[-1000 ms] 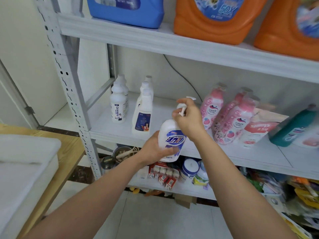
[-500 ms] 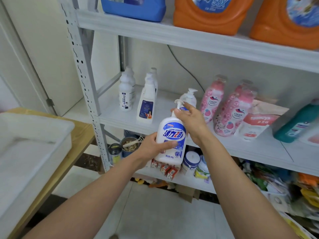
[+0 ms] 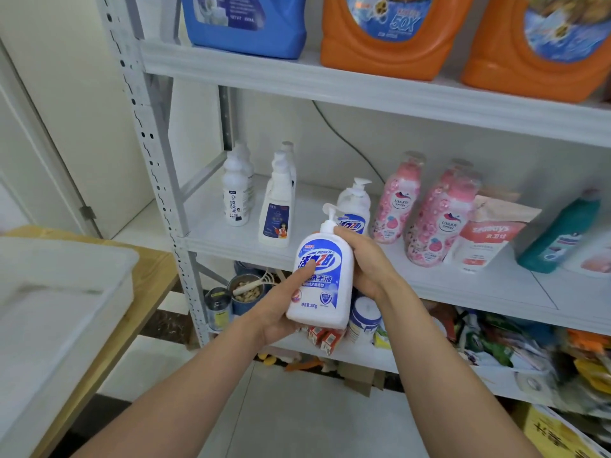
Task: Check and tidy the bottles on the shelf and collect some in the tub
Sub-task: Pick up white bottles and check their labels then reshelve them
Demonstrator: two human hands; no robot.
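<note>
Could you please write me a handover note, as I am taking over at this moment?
Left grip holds the pump bottle low, thumb across its label.
Right grip wraps the bottle's shoulder below the pump.
Bottle is off the middle shelf, held in front of it; its twin stands there beside the pink bottles. The tub sits left on the table; no bottle shows in it.
Done: one bottle picked up for checking.
Left: put it in the tub or back, then the rest.
</note>
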